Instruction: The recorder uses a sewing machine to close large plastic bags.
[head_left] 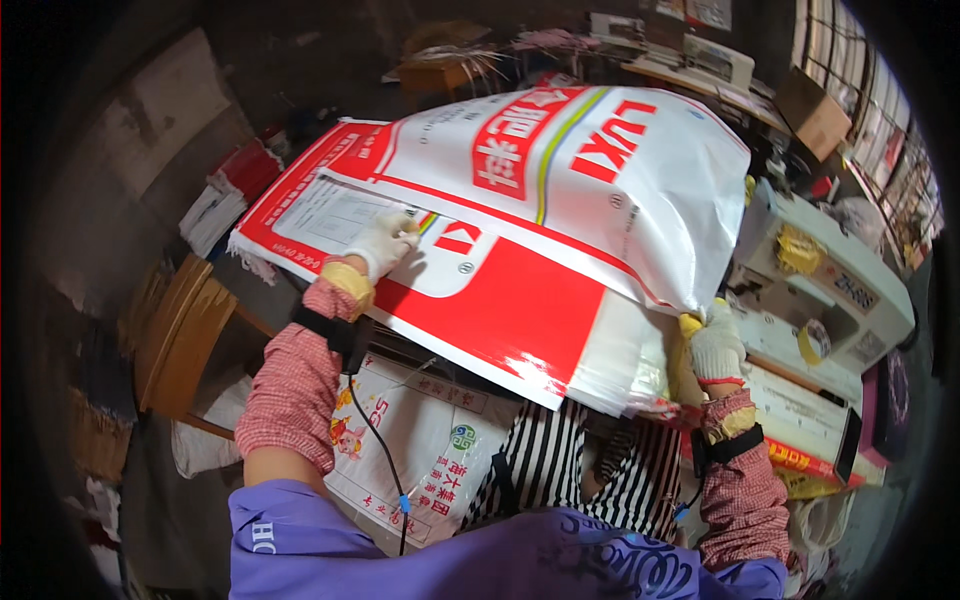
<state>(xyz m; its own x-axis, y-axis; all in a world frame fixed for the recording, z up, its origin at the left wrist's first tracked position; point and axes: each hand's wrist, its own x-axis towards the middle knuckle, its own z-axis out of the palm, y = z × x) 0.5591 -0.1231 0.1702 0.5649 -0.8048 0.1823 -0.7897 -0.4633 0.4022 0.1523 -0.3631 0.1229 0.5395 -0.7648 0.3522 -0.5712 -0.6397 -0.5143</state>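
In the middle, a pile of big red and white bags (520, 310) lies on something mostly hidden under it, and far away, a bit to the right, a desk (665, 76) has white sewing machines (720, 62) on top.

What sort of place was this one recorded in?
Probably a small bag-sewing workshop: a large sewing machine stands at the right, what looks like another machine sits at the back, and red-and-white printed bags lie in front.
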